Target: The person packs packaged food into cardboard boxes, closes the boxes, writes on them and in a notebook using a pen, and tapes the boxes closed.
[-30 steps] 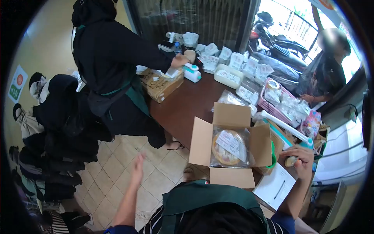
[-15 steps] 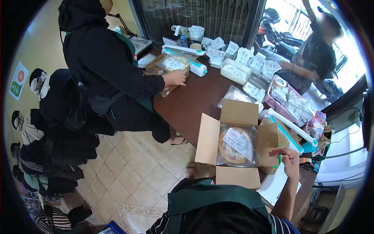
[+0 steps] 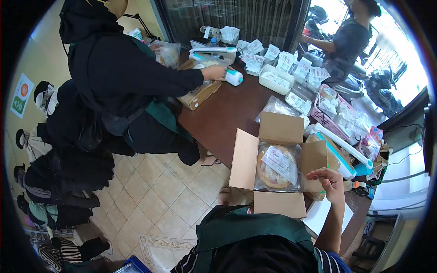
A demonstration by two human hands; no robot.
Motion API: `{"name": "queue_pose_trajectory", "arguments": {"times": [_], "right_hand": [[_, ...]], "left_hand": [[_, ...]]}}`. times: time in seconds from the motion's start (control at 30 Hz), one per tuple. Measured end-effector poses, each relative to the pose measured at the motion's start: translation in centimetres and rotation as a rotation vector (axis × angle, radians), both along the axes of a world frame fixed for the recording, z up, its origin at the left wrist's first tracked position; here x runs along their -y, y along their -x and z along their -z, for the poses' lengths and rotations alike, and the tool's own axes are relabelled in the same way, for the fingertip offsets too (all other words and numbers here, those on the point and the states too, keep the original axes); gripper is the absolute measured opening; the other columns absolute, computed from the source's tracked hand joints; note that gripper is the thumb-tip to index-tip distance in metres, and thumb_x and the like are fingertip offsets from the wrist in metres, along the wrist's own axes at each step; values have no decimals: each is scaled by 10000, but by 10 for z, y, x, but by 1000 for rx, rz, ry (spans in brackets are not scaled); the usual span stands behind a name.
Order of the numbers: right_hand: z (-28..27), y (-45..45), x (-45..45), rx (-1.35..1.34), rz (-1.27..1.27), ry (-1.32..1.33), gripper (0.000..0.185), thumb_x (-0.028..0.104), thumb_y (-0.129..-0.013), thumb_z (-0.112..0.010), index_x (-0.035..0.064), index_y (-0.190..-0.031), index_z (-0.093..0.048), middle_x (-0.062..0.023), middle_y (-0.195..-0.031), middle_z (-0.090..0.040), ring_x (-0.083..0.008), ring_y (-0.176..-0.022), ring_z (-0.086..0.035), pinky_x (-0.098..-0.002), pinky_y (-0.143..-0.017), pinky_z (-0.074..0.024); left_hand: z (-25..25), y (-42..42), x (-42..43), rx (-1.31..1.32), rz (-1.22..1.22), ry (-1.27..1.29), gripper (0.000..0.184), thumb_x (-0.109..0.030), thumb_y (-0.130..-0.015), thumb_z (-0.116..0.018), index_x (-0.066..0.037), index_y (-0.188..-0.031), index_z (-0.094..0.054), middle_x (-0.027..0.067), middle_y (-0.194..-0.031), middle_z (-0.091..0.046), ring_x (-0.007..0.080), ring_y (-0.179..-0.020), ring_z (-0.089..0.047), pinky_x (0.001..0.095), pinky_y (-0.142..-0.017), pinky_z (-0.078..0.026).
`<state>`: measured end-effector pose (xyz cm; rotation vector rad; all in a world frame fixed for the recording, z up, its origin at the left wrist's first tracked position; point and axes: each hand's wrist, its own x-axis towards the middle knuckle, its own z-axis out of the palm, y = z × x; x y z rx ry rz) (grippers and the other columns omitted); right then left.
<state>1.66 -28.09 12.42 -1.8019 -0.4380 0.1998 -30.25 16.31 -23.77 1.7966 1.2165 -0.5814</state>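
An open cardboard box (image 3: 279, 204) stands in front of me with its flaps folded out. Inside lies a round, bread-like item (image 3: 274, 170) in clear plastic, with a printed paper label (image 3: 280, 163) on top. My right hand (image 3: 328, 183) hovers by the box's right flap (image 3: 314, 159), fingers stretched out and thumb apart, and I see nothing held in it. Just right of it is a tape dispenser (image 3: 355, 185) with an orange part. Below the hand lies a white sheet or board (image 3: 325, 217). My left hand is not visible.
Across the brown table (image 3: 209, 123), a co-worker's hand (image 3: 214, 72) reaches over a flat cardboard package (image 3: 200, 98) beside a white-and-teal device (image 3: 234, 77). Receipt stacks (image 3: 286, 61), a white tub (image 3: 276, 80) and a pink basket (image 3: 321, 113) line the back. Another person stands outside.
A green loop by my right hand no longer shows, and the fingers have straightened. The co-worker's hand has moved up towards the white-and-teal device. The person outside has turned and shifted.
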Motion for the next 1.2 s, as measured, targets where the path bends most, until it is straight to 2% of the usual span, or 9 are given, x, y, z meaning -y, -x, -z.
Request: {"name": "queue_pose_trajectory", "arguments": {"times": [0.6,0.67,0.73,0.83,0.93,1.0,1.07,1.13,1.2], "right_hand": [[-1,-2,-30,-85,3,140,544,488,-852,-566,-38,-971,-635,-86,-871,-649,-135,-823,-600,-252,-705,-452],[4,-2,-36,-104,29,110,521,473,-856,-569,-28,-982,-639,-80,-865,-648,-124,-808,-587,-248,-699,-448],[7,-1,-41,-143,43,118,514,462,-853,-578,-30,-990,-638,-92,-872,-651,-141,-823,-597,-257,-712,-456],[10,6,-51,-140,16,150,450,393,-854,-601,-34,-994,-636,-117,-908,-654,-184,-854,-616,-298,-761,-474],[8,19,-57,-155,44,155,411,355,-858,-604,-31,-995,-635,-118,-929,-655,-186,-864,-617,-299,-767,-477],[3,27,-57,-168,90,196,399,341,-856,-609,-32,-996,-630,-126,-948,-655,-191,-869,-619,-300,-779,-477],[4,38,-52,-163,138,208,540,479,-832,-590,-33,-997,-633,-121,-942,-652,-189,-834,-607,-305,-764,-476],[7,49,-43,-171,186,226,538,489,-829,-585,-20,-996,-639,-120,-934,-655,-193,-823,-600,-310,-754,-469],[8,55,-34,-138,157,208,424,371,-854,-607,-28,-997,-625,-121,-947,-657,-184,-867,-621,-296,-777,-475]], "left_hand": [[32,21,-14,-169,263,-26,387,-354,-897,-427,-14,-915,-612,190,-976,-612,343,-955,-561,421,-835,-437],[47,-33,-32,43,550,-267,384,-350,-895,-432,-14,-899,-619,193,-961,-617,347,-941,-569,424,-826,-445],[-51,-189,-27,482,777,-523,269,-257,-877,-459,-40,-835,-612,200,-814,-593,374,-787,-557,444,-728,-453],[-106,-347,-4,1141,712,-582,237,-208,-867,-535,-4,-985,-557,164,-985,-567,345,-932,-535,412,-807,-433],[-103,-431,18,558,635,-921,514,-364,-810,-595,-38,-1189,-477,148,-1101,-567,356,-1007,-536,417,-888,-416],[-114,-468,18,151,506,-631,501,-391,-793,-603,-26,-1131,-545,140,-1038,-613,355,-995,-574,410,-873,-436],[-105,-482,7,93,571,-397,418,-369,-793,-599,-4,-996,-621,144,-1017,-640,343,-996,-594,402,-832,-452],[-63,-482,-23,310,643,-154,344,-299,-819,-587,26,-915,-647,122,-997,-647,252,-925,-616,332,-783,-457],[-137,-436,-11,570,455,183,279,-208,-861,-567,38,-979,-624,77,-946,-627,157,-830,-570,274,-733,-435]]}}
